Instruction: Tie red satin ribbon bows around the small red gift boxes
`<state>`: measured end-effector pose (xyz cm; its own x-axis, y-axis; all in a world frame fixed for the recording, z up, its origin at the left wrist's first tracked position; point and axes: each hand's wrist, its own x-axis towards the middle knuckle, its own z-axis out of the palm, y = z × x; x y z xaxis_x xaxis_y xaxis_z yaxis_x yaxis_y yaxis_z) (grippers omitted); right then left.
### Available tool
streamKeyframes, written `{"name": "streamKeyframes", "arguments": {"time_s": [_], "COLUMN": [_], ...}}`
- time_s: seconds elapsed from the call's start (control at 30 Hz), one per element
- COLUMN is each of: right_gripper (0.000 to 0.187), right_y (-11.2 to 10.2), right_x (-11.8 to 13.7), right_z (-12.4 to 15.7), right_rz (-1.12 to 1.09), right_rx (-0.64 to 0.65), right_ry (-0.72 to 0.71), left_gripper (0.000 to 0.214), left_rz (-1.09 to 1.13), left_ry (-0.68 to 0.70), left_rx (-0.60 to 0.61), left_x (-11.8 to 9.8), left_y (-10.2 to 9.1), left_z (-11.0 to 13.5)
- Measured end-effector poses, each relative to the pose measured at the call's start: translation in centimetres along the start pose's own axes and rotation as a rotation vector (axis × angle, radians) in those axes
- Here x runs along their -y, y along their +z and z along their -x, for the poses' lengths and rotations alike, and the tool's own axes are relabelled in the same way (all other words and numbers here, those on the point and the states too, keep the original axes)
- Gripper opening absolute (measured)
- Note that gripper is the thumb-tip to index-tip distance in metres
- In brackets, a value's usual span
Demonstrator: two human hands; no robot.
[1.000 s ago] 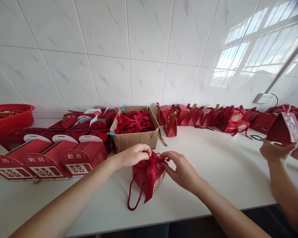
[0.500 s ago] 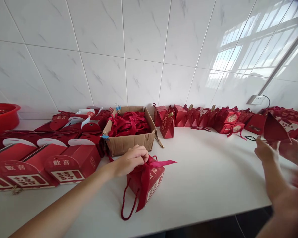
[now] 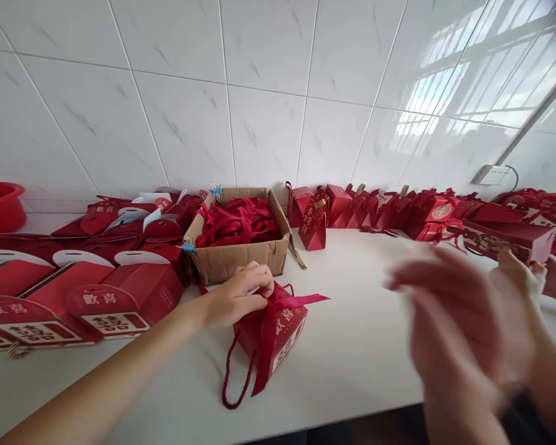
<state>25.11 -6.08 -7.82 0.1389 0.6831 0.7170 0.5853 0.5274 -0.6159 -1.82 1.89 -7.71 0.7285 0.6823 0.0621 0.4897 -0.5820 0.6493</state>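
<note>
My left hand (image 3: 238, 296) is closed on the ribbon (image 3: 267, 337) at the top of a red gift box (image 3: 287, 324). The ribbon is looped over the box, one tail sticking out to the right and another hanging down its front corner. A dark red cord handle (image 3: 231, 398) droops from the side onto the table. Smeared by motion, my right hand (image 3: 454, 321) is in the air to the right of the box, apart from it; its fingers cannot be made out clearly.
Behind the gift box stands a carton (image 3: 236, 262) of red ribbons (image 3: 241, 222). Open red boxes (image 3: 115, 300) crowd the left, and finished ones (image 3: 338, 207) line the wall. At right, a co-worker's hands (image 3: 521, 278) hold a patterned box (image 3: 495, 241). A red basin (image 3: 2, 210) stands far left.
My right hand has swung in from the right edge toward the gift box. My left hand keeps its grip on the ribbon. The co-worker's box has turned onto its side.
</note>
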Motion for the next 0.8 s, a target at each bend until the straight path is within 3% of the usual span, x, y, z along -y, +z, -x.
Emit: {"name": "streamKeyframes", "arguments": {"time_s": [0.13, 0.2, 0.27, 0.57, 0.7, 0.8], "right_gripper": [0.041, 0.036, 0.034, 0.018, 0.014, 0.013], "right_y": [6.7, 8.5, 9.3, 9.8, 9.7, 9.4], "right_x": [1.8, 1.2, 0.6, -0.1, -0.4, -0.7], "right_z": [-0.6, -1.5, -2.2, -2.3, -2.5, -2.8], "right_rz": [-0.102, -0.087, -0.098, -0.28, -0.435, -0.509], "right_rx": [0.466, 0.677, 0.8, 0.825, 0.809, 0.893], "right_ry": [0.135, 0.18, 0.203, 0.287, 0.286, 0.19], "left_gripper": [0.008, 0.008, 0.009, 0.008, 0.004, 0.01], "left_rz": [-0.114, -0.173, -0.217, -0.271, -0.163, -0.009], "left_ry": [0.02, 0.028, 0.029, -0.002, -0.032, -0.097], "left_rx": [-0.004, -0.005, 0.001, 0.006, 0.007, 0.008], "left_x": [-0.3, -0.6, -0.9, -1.3, -0.4, 0.4], "left_y": [-0.1, -0.3, -0.5, -0.8, -1.0, -1.0], "left_z": [0.1, 0.2, 0.4, 0.8, 1.0, 1.2]}}
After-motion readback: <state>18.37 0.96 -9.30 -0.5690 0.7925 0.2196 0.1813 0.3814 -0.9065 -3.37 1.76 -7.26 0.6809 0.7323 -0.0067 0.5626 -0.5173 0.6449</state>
